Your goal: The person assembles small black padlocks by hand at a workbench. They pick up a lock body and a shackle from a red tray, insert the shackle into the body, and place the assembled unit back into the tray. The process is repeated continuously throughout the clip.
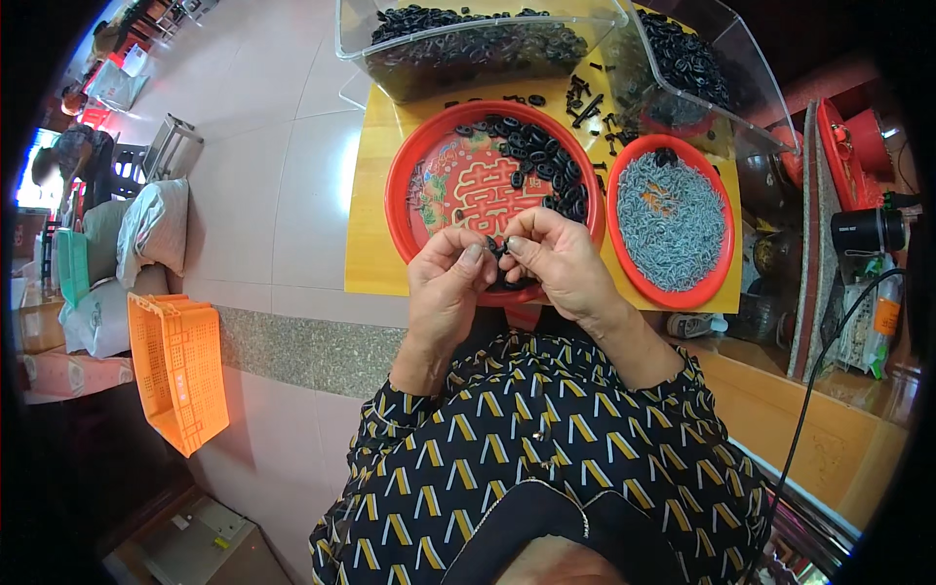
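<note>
My left hand (444, 283) has thumb and forefinger pinched on a small black plastic piece (491, 245), and my right hand (561, 261) closes its thumb and forefinger at the same spot, fingertips nearly meeting. I can see dark plastic at both pinches, but I cannot tell whether it is one part or two pressed together. The work sits just above the near edge of a round red tray (398, 190) with a gold and green printed bottom. Inside that tray, black oval plastic parts (546, 161) lie heaped along the far and right side, with more under my fingers. Just right of it, I have an oval red tray (725, 258) spread with silver-grey screws (673, 224), a few dark pieces at its far end. Both trays rest on a yellow tabletop (369, 253). Beyond them, loose black stems (585, 112) are scattered near two clear plastic bins, the left bin (414, 78) and the right bin (707, 122), both holding black parts. Farther out, on my left, an orange plastic crate (175, 370) stands on the tiled floor (292, 175), near some pale sacks (154, 229).
</note>
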A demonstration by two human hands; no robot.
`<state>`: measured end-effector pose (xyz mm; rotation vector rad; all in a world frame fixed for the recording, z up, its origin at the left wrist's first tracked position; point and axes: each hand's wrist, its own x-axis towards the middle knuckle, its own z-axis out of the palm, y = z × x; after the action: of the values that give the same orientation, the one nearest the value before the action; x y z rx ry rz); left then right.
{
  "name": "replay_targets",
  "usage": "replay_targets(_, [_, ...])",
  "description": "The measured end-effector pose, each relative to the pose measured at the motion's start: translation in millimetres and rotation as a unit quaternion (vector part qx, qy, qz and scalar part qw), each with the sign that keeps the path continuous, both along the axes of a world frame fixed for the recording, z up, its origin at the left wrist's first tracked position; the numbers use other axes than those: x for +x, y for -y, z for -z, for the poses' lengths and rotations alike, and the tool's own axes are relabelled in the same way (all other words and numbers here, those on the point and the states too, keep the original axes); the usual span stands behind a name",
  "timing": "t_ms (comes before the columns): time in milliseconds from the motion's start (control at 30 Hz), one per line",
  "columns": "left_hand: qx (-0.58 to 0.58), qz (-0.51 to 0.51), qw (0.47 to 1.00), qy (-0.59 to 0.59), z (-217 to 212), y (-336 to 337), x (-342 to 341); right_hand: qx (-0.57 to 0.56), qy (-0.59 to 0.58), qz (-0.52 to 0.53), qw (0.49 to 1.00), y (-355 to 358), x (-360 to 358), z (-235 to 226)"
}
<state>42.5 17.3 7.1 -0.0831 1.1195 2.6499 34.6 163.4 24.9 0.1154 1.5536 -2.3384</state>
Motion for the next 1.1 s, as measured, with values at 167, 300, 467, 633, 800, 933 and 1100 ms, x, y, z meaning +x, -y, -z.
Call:
replay_targets(167, [0.012, 0.001, 1.000, 0.009, -1, -4, 2, 0.080, -0.031, -0.003, 0.996, 5, 8, -12])
replay_targets(300, [0.001, 0.009, 1.000, 0.020, 0, -1, 2, 0.077, -0.040, 0.018, 0.996, 9, 9, -14])
replay_targets(467, [0.028, 0.020, 0.999, 0.004, 2, -3, 3, 0.089, -0.060, 0.029, 0.994, 9, 11, -13])
replay_targets(633, [0.023, 0.018, 1.000, 0.013, -1, -3, 4, 0.096, -0.059, 0.027, 0.993, 10, 10, -13])
replay_targets(800, [0.001, 0.014, 1.000, 0.004, 0, -4, 5, 0.127, -0.064, 0.026, 0.989, 10, 10, -11])
replay_targets(933, [-0.072, 0.012, 0.997, -0.011, 1, -4, 5, 0.152, -0.076, 0.028, 0.985, 10, 10, -9])
replay_targets(1100, [-0.246, 0.003, 0.962, -0.119, 5, -4, 3, 0.129, -0.053, 0.017, 0.990, 5, 10, -11])
